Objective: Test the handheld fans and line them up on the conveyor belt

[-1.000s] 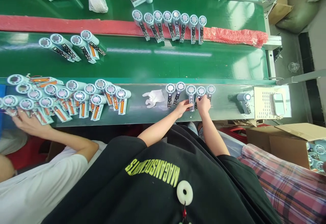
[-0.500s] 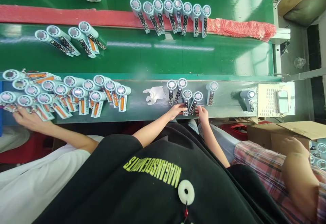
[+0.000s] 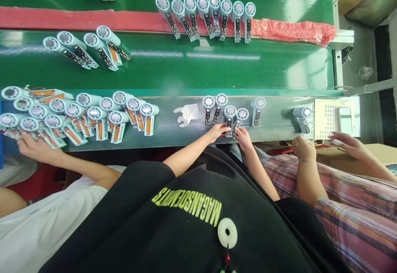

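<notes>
My left hand (image 3: 218,132) is closed on the handle of a pale blue handheld fan (image 3: 230,111), its fingertips at the lower end of the exposed circuit board. Close on the right, a second handheld fan (image 3: 242,114) leans at an angle. My right hand (image 3: 244,138) pinches the bottom of that fan's handle. Both fans rest on the grey bench strip with their round heads away from me. Just beyond my left hand lie two more fans (image 3: 209,102) with bare boards. Another fan (image 3: 258,103) stands apart to the right.
A white glove (image 3: 187,115) and a heap of fans with orange parts (image 3: 74,110) lie leftward. A co-worker's hand (image 3: 40,147) touches the heap. Another co-worker's hands (image 3: 304,147) are at right, near a fan (image 3: 302,113). More fans (image 3: 202,3) line the red strip (image 3: 136,21).
My right hand has closed on the right-hand fan's handle. The two fans at my hands have shifted slightly right and away. The right co-worker's hands have come up to the bench edge.
</notes>
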Tool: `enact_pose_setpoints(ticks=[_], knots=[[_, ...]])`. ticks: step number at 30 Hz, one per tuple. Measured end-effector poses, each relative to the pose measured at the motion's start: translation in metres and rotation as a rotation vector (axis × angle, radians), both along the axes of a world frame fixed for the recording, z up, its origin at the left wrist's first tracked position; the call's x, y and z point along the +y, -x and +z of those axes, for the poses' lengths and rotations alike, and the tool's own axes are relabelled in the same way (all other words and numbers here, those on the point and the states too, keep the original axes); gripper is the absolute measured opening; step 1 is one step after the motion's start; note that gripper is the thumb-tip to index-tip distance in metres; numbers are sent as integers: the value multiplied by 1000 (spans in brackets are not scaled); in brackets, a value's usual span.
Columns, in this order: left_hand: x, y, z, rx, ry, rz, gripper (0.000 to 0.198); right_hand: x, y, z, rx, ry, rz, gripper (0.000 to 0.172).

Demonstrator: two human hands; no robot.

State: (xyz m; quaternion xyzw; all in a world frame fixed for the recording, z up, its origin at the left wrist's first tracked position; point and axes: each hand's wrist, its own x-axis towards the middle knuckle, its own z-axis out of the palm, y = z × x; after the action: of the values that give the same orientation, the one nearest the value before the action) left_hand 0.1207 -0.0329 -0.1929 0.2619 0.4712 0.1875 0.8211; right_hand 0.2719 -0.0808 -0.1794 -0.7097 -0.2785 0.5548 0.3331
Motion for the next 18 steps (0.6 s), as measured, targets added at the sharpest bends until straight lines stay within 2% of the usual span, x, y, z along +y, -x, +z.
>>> enact_pose_setpoints(ticks=[4,7,11,15,18], knots=[[4,4,22,-47,-55,7,44,2,3,26,37,-47,-7,30],[7,13,50,-105,-108,29,52,6,6,48,84,-131,-21,31],[6,28,95,-241,-237,98,56,9,13,81,313,-329,-59,37],[2,42,132,-268,-337,109,54,8,22,111,479,-348,-32,37],[-3,48,150,-283,-367,98,57,8,28,129,575,-348,-9,35]])
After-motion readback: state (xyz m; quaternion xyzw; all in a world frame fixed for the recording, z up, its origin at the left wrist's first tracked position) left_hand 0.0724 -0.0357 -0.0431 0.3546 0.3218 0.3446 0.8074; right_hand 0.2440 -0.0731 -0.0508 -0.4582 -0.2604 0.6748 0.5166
